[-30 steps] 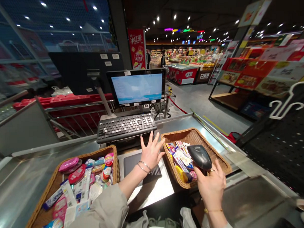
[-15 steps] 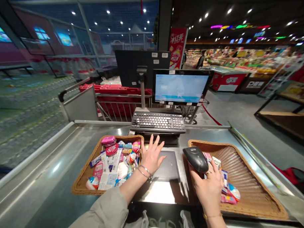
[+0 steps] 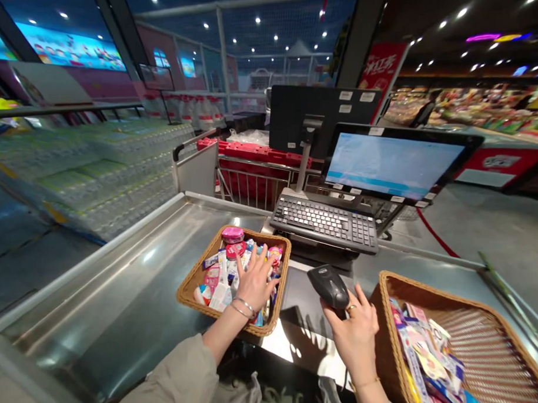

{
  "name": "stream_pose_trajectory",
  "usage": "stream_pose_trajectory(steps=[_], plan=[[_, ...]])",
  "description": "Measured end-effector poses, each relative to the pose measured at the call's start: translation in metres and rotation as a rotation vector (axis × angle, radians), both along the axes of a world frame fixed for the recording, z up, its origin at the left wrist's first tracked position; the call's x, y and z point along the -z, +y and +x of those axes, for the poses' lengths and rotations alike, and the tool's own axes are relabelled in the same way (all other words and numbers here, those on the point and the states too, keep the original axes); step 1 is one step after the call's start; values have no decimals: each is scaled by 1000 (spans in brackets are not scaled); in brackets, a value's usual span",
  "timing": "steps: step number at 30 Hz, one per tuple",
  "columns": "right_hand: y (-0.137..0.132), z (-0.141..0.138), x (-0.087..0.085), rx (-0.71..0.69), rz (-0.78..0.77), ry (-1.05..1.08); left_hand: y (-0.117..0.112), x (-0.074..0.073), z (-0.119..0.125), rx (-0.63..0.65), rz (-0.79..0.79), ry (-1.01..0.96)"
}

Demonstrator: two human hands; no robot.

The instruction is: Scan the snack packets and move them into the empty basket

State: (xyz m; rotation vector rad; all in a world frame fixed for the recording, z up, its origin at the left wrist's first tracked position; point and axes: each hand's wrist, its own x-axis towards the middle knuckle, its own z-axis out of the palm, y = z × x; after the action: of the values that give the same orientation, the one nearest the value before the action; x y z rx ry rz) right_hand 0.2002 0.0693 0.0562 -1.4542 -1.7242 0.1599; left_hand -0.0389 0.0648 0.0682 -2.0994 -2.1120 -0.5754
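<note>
My right hand (image 3: 355, 333) grips a black handheld barcode scanner (image 3: 328, 286), held above the counter between two wicker baskets. My left hand (image 3: 254, 281) is spread open, fingers stretched over the small packaged goods in the left basket (image 3: 190, 285), touching or just above them. The left basket is full of small tubes, tins and packets. The right basket (image 3: 386, 338) holds several packets along its near left side. Both wrists wear bracelets; the left arm has a beige sleeve.
A keyboard (image 3: 325, 220) and a lit touchscreen monitor (image 3: 393, 165) stand behind the baskets on the steel checkout counter (image 3: 118, 301). A dark scale plate (image 3: 299, 294) lies between the baskets. Red shopping carts (image 3: 250, 158) stand behind the counter. Stacked bottled water fills the left.
My left hand moved left from the dark plate into the left basket. The view swung left. My right hand kept hold of the scanner.
</note>
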Motion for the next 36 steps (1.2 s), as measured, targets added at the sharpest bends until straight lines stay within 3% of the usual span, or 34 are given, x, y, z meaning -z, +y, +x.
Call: stream_pose_trajectory(steps=[9,17,26,36], plan=[[-3,-35,7,-176,-129,-41,-33,20,-65,-145,-20,36],[-9,-59,17,-263,-119,-107,-53,22,-110,-247,-202,66],[-14,-71,21,-318,-134,-117,-53,22,-134,-179,-329,116],[-15,-69,23,-310,-115,-124,-46,28,-139,-75,-526,107]])
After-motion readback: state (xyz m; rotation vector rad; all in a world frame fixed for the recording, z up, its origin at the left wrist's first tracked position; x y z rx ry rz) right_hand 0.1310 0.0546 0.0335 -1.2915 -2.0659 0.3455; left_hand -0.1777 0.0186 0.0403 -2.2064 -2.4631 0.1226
